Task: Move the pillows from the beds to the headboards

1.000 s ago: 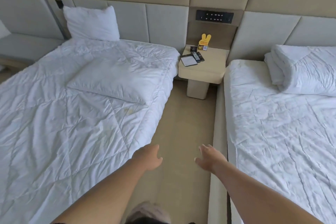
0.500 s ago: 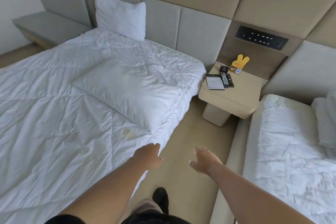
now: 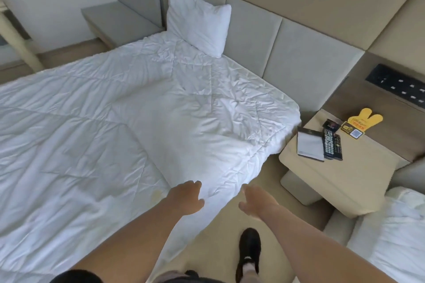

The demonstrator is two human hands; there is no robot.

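A white pillow [image 3: 184, 131] lies flat on the left bed [image 3: 69, 145], close to its right edge. A second white pillow [image 3: 197, 25] stands upright against the padded headboard [image 3: 271, 37] at the bed's far corner. My left hand [image 3: 184, 197] hovers just over the near corner of the flat pillow, fingers loosely apart, holding nothing. My right hand [image 3: 255, 202] is stretched out over the aisle floor beside the bed edge, fingers apart and empty. Neither hand touches the pillow.
A beige nightstand [image 3: 345, 177] stands right of the bed with a notepad [image 3: 309, 145], two remotes [image 3: 332, 143] and a yellow rabbit-shaped card [image 3: 363, 124]. A switch panel [image 3: 397, 85] sits above it. The second bed's corner [image 3: 395, 236] is at lower right. My shoe [image 3: 249, 248] is in the aisle.
I have stepped closer and turned left toward the left bed. Both hands have come forward to the flat pillow's near corner. The right bed has slid mostly out of view.
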